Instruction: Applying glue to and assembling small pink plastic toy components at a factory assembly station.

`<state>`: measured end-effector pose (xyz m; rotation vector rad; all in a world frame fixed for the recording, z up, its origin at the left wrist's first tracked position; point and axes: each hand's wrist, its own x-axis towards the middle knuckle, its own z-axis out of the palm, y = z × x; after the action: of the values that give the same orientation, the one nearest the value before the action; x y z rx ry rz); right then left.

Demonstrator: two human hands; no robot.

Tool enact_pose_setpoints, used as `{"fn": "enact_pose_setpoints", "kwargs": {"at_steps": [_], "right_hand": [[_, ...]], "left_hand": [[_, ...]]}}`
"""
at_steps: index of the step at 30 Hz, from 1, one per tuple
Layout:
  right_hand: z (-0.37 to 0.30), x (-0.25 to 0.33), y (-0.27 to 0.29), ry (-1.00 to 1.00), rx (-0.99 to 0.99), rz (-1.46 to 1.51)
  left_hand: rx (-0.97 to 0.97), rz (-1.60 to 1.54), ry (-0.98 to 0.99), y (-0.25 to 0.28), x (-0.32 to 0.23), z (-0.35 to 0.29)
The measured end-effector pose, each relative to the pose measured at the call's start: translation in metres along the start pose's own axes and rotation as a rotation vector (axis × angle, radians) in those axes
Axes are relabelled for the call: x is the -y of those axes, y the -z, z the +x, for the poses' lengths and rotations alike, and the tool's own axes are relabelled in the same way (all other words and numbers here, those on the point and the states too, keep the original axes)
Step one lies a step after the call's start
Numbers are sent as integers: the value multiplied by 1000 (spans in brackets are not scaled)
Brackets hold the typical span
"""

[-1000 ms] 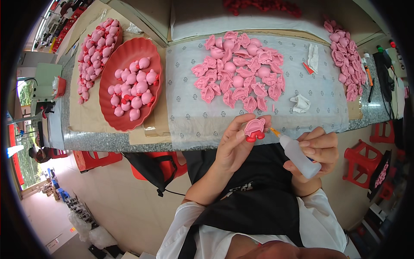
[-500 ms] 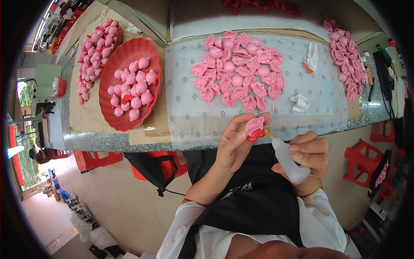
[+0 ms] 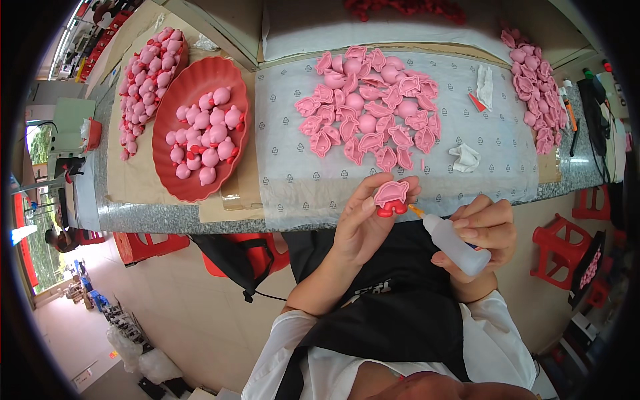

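My left hand (image 3: pixel 363 223) holds a small pink toy half-shell with red feet (image 3: pixel 391 198) up in front of the counter edge. My right hand (image 3: pixel 483 230) grips a white squeeze bottle (image 3: pixel 453 245) whose orange nozzle tip touches the right side of the pink piece. Just beyond, a pile of loose pink shell halves (image 3: pixel 370 120) lies on a pale printed sheet (image 3: pixel 293 167) spread on the counter.
A red oval tray (image 3: pixel 190 87) at the left carries several finished pink figures, with more heaped behind it (image 3: pixel 148 73). Another heap of pink parts (image 3: pixel 537 100) lies at the right, near crumpled white wipes (image 3: pixel 467 158). Red stools (image 3: pixel 560 247) stand to my right.
The bottle has swung in toward the pink piece, so its nozzle now meets the piece's side. My left hand has stayed nearly still.
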<state>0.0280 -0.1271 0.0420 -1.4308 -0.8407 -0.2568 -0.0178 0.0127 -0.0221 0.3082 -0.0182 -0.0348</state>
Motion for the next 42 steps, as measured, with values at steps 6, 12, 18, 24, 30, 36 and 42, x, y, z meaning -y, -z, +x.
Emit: {"fn": "enact_pose_setpoints", "kwargs": {"at_steps": [6, 12, 18, 24, 30, 36, 42], "right_hand": [[-2, -1, 4, -14, -79, 22], [-1, -1, 1, -27, -65, -14], [-1, -2, 2, -7, -71, -33], [1, 4, 2, -25, -48, 87], [0, 1, -2, -31, -11, 81], [0, 1, -3, -32, -9, 58], [0, 1, -5, -7, -30, 43]], "left_hand": [[-14, 37, 38, -1, -1, 1], [-11, 25, 35, -1, -2, 0], [-3, -49, 25, 1, -1, 0], [-3, -33, 18, -2, -1, 2], [5, -25, 23, -2, -2, 2], [6, -32, 28, -4, -2, 3], [-25, 25, 29, -2, -3, 0]]}}
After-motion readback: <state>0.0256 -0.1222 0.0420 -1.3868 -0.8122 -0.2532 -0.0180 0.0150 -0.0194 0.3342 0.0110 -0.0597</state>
